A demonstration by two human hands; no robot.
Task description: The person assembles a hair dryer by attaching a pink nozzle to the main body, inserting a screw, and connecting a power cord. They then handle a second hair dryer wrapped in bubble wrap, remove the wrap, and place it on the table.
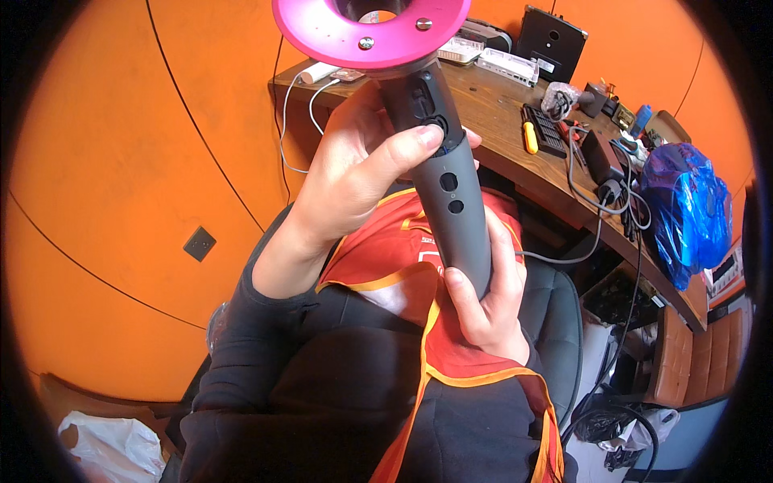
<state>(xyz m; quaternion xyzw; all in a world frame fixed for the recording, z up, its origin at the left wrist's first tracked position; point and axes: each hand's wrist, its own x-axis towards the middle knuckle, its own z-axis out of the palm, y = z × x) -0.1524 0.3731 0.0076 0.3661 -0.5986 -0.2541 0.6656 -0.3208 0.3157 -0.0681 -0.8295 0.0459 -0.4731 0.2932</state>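
A hair dryer with a pink ring-shaped head (394, 44) is held up in front of my chest. Its dark grey handle sleeve (459, 211) sits partway down, baring the black inner handle (415, 92) below the head. Two round-ended openings show in the sleeve's front. My left hand (358, 165) wraps the inner handle from the left, its thumb pressed on the bare part just above the sleeve's upper rim. Around the sleeve's lower end closes my right hand (493, 302), thumb in front and fingers along the right side. The backs of both grips are hidden.
A wooden desk (491, 101) carries a yellow-handled screwdriver (530, 138), a black bit case (547, 129), tangled cables and a blue plastic bag (684, 209) at its right end. A grey cord (555, 259) runs behind my right hand. My lap holds a red apron (378, 249).
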